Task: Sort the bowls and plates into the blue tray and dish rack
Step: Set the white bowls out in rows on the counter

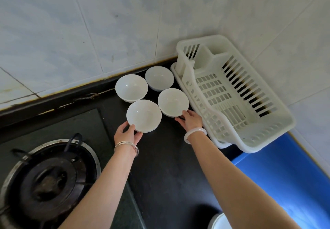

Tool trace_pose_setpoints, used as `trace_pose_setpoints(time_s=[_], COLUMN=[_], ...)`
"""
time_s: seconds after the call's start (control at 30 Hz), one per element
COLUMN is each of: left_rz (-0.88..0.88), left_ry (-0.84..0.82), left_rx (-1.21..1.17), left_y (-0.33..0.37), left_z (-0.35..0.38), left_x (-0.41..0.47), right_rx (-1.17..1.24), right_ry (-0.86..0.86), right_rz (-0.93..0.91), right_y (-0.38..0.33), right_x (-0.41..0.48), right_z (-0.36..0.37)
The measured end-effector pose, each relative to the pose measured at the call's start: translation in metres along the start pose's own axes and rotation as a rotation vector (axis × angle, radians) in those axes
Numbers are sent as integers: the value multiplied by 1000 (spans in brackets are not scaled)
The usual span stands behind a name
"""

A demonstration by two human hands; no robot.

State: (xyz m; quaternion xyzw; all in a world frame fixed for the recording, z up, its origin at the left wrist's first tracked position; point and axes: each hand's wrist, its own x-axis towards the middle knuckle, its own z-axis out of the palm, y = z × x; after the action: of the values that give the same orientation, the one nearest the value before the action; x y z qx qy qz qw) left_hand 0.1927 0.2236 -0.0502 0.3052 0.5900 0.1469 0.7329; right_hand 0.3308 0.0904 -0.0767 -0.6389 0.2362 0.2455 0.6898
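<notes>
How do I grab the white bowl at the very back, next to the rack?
Come straight down from above and pinch the back bowl by its rim, thumb inside. It sits upright and open, hemmed in by the rack, the wall and another bowl, so its sides are probably hard to reach.

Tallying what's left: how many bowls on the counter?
4. Back-left bowl, back-right bowl, front-left bowl in the left hand, front-right bowl in the right hand. A white thing at the bottom edge may be another.
</notes>
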Motion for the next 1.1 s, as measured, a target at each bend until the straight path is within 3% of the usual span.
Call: trace_pose_setpoints(time_s=[0.23,0.37,0.57,0.8,0.93,1.1], left_rz=[67,96,232,482,513,596], left_ry=[-26,-90,-361,-696,-761,-773], left_rx=[40,147,555,1067,1260,1458], left_y=[-8,-23,-72,-128,-161,-190], left_z=[-3,-9,-27,-35,-43,-58], left_x=[1,-11,-59,-134,-166,-180], right_rx=[-98,-233,-495,-840,-1006,-1116], right_ry=[-80,-135,-140,75,247,297], right_rz=[78,28,-174,-304,-259,-204], right_y=[-8,-13,-14,23,56,92], right_x=[-18,-43,-112,-196,-227,-246], right_z=[-5,-21,-81,-197,-252,-288])
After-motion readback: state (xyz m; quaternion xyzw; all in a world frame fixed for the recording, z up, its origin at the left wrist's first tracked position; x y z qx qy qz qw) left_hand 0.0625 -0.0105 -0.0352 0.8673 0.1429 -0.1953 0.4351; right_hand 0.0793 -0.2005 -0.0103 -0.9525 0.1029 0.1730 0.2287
